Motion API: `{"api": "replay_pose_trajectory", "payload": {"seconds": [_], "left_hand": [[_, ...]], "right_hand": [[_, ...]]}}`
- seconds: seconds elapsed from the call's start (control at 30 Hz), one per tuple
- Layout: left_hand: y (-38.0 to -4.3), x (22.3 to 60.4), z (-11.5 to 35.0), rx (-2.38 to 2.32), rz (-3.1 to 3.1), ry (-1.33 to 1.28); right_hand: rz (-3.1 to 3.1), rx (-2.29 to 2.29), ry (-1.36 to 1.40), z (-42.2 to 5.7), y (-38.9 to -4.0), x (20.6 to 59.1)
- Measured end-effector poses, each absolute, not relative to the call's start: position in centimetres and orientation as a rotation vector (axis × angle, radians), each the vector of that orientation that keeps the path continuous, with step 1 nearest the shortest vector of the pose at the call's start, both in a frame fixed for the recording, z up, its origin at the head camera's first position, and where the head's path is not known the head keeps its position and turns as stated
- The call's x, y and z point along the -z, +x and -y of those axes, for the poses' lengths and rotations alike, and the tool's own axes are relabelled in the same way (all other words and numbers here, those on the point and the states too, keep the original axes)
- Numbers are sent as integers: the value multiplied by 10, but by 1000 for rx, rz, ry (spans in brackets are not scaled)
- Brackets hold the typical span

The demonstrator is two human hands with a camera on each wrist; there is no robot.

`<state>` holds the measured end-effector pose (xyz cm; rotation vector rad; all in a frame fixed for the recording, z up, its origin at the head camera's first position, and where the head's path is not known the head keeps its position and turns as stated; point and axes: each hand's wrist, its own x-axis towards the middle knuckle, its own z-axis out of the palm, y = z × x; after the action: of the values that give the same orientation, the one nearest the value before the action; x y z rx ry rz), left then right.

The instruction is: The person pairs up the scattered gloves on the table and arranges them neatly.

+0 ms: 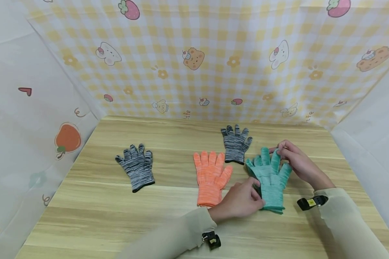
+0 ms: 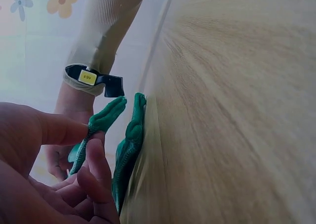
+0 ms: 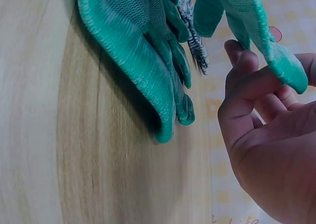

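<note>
Two green gloves lie one over the other at the right of the table. The upper green glove (image 1: 271,180) is lifted, with a gap between it and the lower green glove (image 2: 129,147) in the left wrist view. My left hand (image 1: 240,198) pinches the upper glove's cuff edge between thumb and fingers. At its far end, my right hand (image 1: 296,162) pinches a fingertip of the same glove. The right wrist view shows the lower glove (image 3: 131,61) close over the wood. Just left of them lies an orange glove (image 1: 210,180), partly behind my left hand.
A grey-and-black striped glove (image 1: 236,145) lies behind the orange and green ones. Another striped glove (image 1: 137,171) lies at the left of the wooden table (image 1: 94,216). A yellow checked cloth (image 1: 214,82) hangs along the back edge, with white sheets at both sides.
</note>
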<state>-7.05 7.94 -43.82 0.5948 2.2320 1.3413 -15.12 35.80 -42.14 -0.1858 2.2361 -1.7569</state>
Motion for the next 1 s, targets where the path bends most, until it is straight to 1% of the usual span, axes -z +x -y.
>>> {"api": "replay_pose_trajectory", "payload": {"seconds": [0.43, 0.7, 1.0], "left_hand": [[-71, 441, -83, -1248, -2293, 580], [-72, 441, -84, -1191, -2341, 556], [-71, 442, -84, -1204, -2352, 580]], "right_hand": [[-2401, 1576, -109, -355, -153, 426], [-2721, 1238, -79, -351, -148, 423], [-2808, 1081, -7, -350, -144, 422]]}}
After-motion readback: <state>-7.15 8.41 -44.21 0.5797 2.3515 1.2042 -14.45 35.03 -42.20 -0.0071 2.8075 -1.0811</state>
